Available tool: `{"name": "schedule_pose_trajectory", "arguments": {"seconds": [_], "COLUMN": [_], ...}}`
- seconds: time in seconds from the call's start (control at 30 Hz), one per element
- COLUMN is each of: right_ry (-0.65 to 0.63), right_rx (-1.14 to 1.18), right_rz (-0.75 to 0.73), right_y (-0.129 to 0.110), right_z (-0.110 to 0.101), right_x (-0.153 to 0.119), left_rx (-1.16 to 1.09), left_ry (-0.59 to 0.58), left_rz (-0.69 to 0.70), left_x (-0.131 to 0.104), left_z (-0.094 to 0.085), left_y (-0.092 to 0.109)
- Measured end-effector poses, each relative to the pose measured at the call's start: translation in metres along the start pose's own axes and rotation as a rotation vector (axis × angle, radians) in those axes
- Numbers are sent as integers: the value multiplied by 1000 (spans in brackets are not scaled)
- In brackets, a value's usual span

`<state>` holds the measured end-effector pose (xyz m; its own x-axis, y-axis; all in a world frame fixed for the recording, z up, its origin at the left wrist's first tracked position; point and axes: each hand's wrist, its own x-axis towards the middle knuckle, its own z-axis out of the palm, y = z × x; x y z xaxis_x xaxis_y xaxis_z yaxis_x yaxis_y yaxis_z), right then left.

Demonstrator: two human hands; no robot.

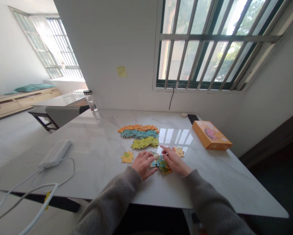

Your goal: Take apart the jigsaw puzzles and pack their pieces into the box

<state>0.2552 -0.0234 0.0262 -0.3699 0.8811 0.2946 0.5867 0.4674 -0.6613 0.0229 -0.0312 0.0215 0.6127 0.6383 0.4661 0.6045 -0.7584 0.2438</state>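
Observation:
A small heap of mixed puzzle pieces [164, 165] lies on the white table between my hands. On its left side, my left hand [144, 164] has its fingers spread, the tips at the heap's edge. My right hand [175, 160] reaches over the heap from the right, fingers apart and touching pieces. Beyond them lie rows of green pieces [145, 143], blue pieces [139, 133] and orange pieces [138, 128]. One yellow piece [127, 157] rests left of my left hand, and another yellow piece [179, 151] is just beyond my right hand.
An orange box [211, 135] sits at the right of the table [95, 169], near a black phone [192, 118]. A clear bottle [91, 100] stands at the far left corner. A white power strip [55, 152] with cables lies at the left.

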Motion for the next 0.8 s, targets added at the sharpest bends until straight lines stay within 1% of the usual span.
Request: {"name": "schedule_pose_trajectory", "arguments": {"seconds": [0.03,0.1,0.17,0.23,0.37,0.5,0.6,0.7,0.8], "right_ry": [8,16,4,-27,-116,-172,-159,-116,-97], "right_rx": [0,-29,-86,-150,-197,-177,-162,-113,2], "right_rz": [-6,-13,-6,9,23,-18,-41,-43,5], "right_y": [0,0,-2,-4,-8,-10,-9,-8,-9], "right_z": [-4,-11,-18,-23,-26,-24,-22,-19,-13], "right_x": [-2,-8,-16,-26,-42,-46,-44,-43,-44], "left_rx": [-8,-22,-41,-62,-80,-101,-105,-100,-137], "left_ry": [-22,-53,-58,-47,-44,-75,-88,-67,-28], "left_rz": [16,17,-6,-31,-77,-83,-88,-82,-3], "left_x": [5,11,11,7,-2,-2,-1,-2,-2], "left_z": [6,16,22,24,22,17,15,16,15], "left_y": [8,16,14,7,-4,-4,-3,0,3]}}
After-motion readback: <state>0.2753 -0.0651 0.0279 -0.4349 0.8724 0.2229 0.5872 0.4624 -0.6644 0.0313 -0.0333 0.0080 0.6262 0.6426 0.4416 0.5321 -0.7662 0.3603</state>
